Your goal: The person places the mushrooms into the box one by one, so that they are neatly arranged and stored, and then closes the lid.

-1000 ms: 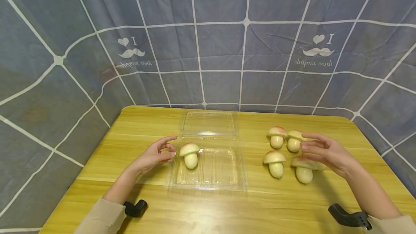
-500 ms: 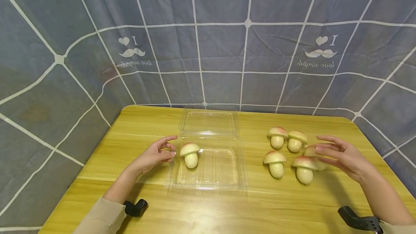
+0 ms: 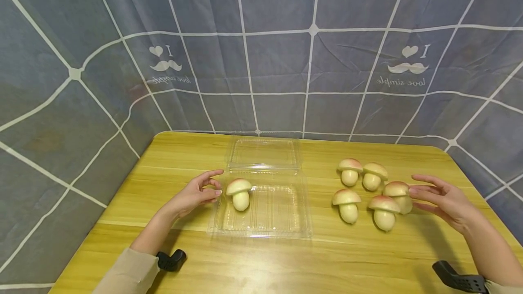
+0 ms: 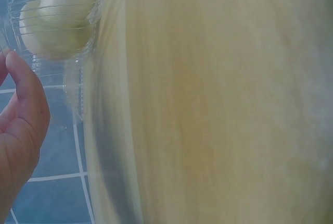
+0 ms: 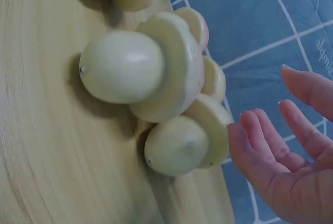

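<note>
My left hand (image 3: 193,198) is beside the left rim of a clear plastic clamshell box (image 3: 282,208), fingers loosely bent around nothing. Whether it touches the rim I cannot tell. In the box's left part lies one model mushroom (image 3: 240,194) with a pale stem and pinkish-yellow cap; the left wrist view shows it through the ribbed wall. On the right, my right hand (image 3: 451,203) hovers with spread, relaxed fingers at the rightmost mushroom (image 3: 398,190). In the right wrist view its thumb tip appears close to that mushroom's cap (image 5: 216,130); contact is unclear.
Several similar mushrooms lie on the wooden table: one front-middle (image 3: 384,212), one left of it (image 3: 346,205), and two behind (image 3: 349,171). The box's lid (image 3: 263,153) lies folded back toward the grey-blue checked curtain (image 3: 278,62).
My right hand has moved right and slightly down, away from the back mushrooms, uncovering the rightmost one. My left hand, the box and the mushrooms have stayed in place.
</note>
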Motion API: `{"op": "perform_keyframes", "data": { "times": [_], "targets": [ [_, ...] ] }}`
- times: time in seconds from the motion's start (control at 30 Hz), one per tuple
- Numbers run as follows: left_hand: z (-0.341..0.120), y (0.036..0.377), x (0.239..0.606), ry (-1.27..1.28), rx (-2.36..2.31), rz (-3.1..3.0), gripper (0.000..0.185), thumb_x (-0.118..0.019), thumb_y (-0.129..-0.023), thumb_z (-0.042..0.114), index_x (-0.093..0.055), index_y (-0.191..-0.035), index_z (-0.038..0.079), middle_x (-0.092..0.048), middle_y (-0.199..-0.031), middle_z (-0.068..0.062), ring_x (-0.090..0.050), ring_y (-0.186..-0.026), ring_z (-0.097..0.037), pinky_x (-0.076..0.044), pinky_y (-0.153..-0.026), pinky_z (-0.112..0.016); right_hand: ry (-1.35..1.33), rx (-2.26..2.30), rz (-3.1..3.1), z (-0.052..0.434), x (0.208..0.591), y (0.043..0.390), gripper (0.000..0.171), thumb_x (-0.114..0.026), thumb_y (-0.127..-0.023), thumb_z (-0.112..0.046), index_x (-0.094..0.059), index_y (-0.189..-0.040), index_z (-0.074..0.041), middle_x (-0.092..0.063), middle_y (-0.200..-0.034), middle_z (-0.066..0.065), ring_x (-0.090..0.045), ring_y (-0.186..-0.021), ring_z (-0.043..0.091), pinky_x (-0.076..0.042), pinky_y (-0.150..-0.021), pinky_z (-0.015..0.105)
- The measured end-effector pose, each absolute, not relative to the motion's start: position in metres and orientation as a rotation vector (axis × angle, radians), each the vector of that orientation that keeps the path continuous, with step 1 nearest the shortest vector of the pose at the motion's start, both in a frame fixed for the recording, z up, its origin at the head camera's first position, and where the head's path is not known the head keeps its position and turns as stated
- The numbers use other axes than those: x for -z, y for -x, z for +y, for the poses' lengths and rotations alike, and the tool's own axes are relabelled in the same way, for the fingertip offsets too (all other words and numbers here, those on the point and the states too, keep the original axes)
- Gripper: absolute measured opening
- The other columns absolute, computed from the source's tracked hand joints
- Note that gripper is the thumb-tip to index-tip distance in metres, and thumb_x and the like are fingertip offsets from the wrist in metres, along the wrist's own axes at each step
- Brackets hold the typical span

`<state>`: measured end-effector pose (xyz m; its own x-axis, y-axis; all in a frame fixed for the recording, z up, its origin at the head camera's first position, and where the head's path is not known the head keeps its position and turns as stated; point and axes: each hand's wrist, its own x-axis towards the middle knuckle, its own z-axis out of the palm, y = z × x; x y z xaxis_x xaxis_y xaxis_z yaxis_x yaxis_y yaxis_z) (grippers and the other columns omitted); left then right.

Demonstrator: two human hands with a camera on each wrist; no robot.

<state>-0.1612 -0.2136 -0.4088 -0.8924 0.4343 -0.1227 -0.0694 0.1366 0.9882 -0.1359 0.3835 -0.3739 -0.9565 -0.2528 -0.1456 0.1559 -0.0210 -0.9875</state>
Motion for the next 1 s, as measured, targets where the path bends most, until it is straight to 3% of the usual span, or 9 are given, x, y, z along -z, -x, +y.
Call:
{"op": "perform_keyframes", "data": {
  "times": [1.0],
  "targets": [
    [-0.215, 0.162, 0.411, -0.353, -1.799, 2.051, 0.064, -0.059, -0.09, 0.004, -0.025, -0.144, -0.001, -0.046, -0.105, -0.01, -0.056, -0.081, -0.012, -0.051, -0.07, -0.024, 0.006, 1.993, 2.0, 0.402, 0.402, 0.141, 0.042, -0.052, -0.093, 0.0, -0.061, -0.103, -0.04, -0.064, -0.093, -0.009, -0.064, -0.085, 0.008, -0.054, -0.07, 0.025]
  ]
}}
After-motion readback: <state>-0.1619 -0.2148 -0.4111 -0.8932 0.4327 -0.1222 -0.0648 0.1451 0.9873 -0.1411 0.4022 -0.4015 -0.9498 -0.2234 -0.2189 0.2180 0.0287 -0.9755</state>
